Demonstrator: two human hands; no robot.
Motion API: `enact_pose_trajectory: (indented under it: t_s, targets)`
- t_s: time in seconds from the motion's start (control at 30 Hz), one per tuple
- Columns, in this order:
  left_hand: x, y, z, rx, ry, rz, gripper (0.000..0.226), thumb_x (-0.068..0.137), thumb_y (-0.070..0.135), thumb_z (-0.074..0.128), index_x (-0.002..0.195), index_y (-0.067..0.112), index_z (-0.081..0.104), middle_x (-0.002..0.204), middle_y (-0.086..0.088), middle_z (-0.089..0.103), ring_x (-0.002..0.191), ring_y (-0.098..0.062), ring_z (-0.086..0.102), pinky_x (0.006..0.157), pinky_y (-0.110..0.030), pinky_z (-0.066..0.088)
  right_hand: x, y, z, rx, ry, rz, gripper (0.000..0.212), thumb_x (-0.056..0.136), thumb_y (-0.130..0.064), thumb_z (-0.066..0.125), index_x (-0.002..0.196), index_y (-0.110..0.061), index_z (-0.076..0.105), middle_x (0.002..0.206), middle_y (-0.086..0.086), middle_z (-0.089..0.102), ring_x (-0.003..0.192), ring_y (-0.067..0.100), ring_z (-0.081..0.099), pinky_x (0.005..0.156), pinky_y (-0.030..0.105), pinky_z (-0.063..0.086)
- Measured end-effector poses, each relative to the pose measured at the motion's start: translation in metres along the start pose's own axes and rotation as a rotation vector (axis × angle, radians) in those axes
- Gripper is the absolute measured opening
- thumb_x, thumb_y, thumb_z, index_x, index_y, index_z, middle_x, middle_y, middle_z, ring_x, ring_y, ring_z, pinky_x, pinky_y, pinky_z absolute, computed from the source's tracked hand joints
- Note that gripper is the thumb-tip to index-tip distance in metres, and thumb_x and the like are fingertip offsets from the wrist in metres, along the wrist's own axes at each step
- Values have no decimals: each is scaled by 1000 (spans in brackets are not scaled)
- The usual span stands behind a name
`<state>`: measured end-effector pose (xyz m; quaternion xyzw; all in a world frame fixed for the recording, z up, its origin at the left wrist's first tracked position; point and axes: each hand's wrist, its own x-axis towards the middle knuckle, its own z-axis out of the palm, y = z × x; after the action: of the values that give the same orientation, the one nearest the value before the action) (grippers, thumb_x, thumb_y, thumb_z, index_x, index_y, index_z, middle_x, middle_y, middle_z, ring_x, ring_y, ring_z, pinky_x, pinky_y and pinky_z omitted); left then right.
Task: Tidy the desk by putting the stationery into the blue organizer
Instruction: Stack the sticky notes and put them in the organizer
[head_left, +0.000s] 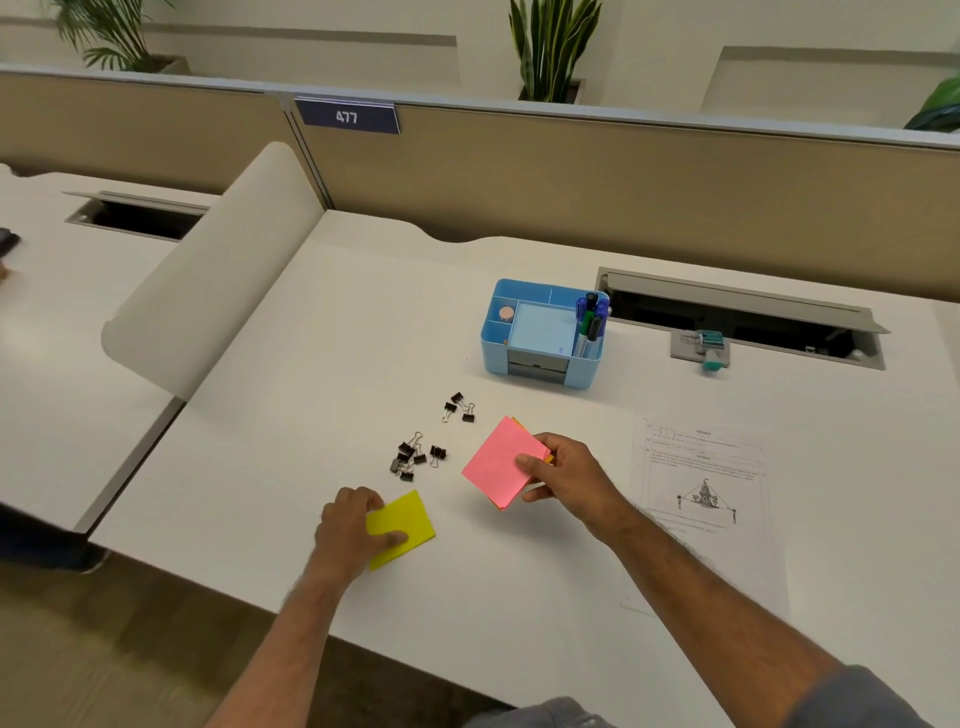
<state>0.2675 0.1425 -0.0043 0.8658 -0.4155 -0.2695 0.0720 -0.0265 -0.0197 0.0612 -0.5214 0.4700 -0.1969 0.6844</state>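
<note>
Head view: we see a white bench (322, 364) carrying all items; the blue organizer (540, 364) stands toward the far side, with pens (591, 322) upright in its right compartment and a pale blue pad in its middle tray; a small round item lies in a left compartment, and we cannot tell what it is. Our right hand (563, 475) grasps a pink pad (496, 462) by its right edge, thumb on top, fingers curled beneath; orange and yellow sheets show under the pink; we cannot tell whether the pad touches the bench. Our left hand (350, 525) pinches a yellow pad (408, 519) at its left side, near the front edge of the bench. Black clips (415, 454) lie loose between the pads and the organizer, in two clusters, apart from both hands. A printed sheet (701, 478) lies flat right of the right hand; a teal-and-grey tool (706, 348) sits beside the open cable tray (737, 322).
</note>
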Motion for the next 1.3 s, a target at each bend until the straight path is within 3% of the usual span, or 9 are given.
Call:
enact_pose_trajectory:
  t_s: [0.2, 0.3, 0.4, 0.53, 0.63, 0.83, 1.0, 1.13, 1.3]
  targets:
    - [-1, 9, 0, 33, -25, -53, 54, 64, 52, 91, 96, 31, 52, 100, 11, 53, 99, -17, 48, 82, -36, 33, -1, 2, 3, -5, -6, -1, 23, 97, -20, 68, 120, -13, 67, 104, 15, 73, 92, 29, 73, 72, 37, 63]
    - [-2, 8, 1, -1, -94, -32, 41, 77, 47, 81, 86, 34, 43, 86, 11, 60, 91, -19, 56, 76, -34, 25, -3, 5, 2, -12, -1, 1, 22, 97, -20, 68, 119, -15, 67, 104, 13, 73, 90, 27, 74, 72, 37, 63]
    - [-9, 19, -3, -58, -94, 71, 15, 92, 38, 64, 93, 39, 49, 93, 15, 65, 99, -20, 60, 82, -33, 29, -4, 8, -1, -34, 16, 2, 22, 98, -21, 67, 119, -15, 66, 105, 13, 72, 89, 26, 74, 70, 35, 63]
    - [-29, 62, -18, -581, -185, 163, 5, 97, 21, 67, 100, 24, 65, 93, 8, 74, 94, -19, 69, 87, -38, 51, -7, 15, -9, -89, 35, -13, 18, 99, -18, 64, 116, -13, 66, 104, 14, 71, 92, 30, 72, 70, 35, 63]
    - [-41, 94, -25, -848, -266, 182, 12, 94, 11, 72, 104, 12, 64, 92, -3, 78, 90, -15, 70, 84, -28, 50, -9, 19, -13, -190, 14, -52, 13, 99, -16, 63, 111, -12, 66, 105, 13, 71, 90, 27, 72, 71, 35, 63]
    - [-40, 127, -8, -796, -173, 214, 12, 92, 16, 76, 99, 16, 66, 101, 0, 75, 82, -19, 74, 75, -26, 52, -18, 10, -16, -127, -87, -76, 17, 97, -16, 68, 112, -13, 71, 105, 14, 72, 95, 28, 72, 71, 35, 63]
    - [-33, 135, 4, -688, -112, 180, 21, 86, 32, 81, 92, 24, 63, 61, 13, 62, 57, -7, 54, 54, -24, 38, -23, 1, -26, -114, -189, -81, 24, 95, -10, 69, 118, -14, 71, 108, 8, 73, 99, 28, 73, 81, 40, 63]
    - [-29, 142, 9, -658, -61, 211, 25, 84, 36, 83, 92, 24, 63, 90, 8, 73, 82, -9, 71, 69, -26, 53, -23, -7, -33, -165, -286, -54, 39, 88, -15, 79, 125, -13, 68, 112, 6, 75, 100, 27, 74, 89, 41, 61]
    - [-27, 153, 11, -747, -136, 255, 27, 85, 28, 83, 105, 25, 64, 98, 3, 78, 93, -13, 75, 86, -38, 61, -23, -13, -39, -274, -275, -99, 43, 86, -14, 80, 127, -14, 69, 112, 2, 75, 96, 23, 74, 88, 36, 61]
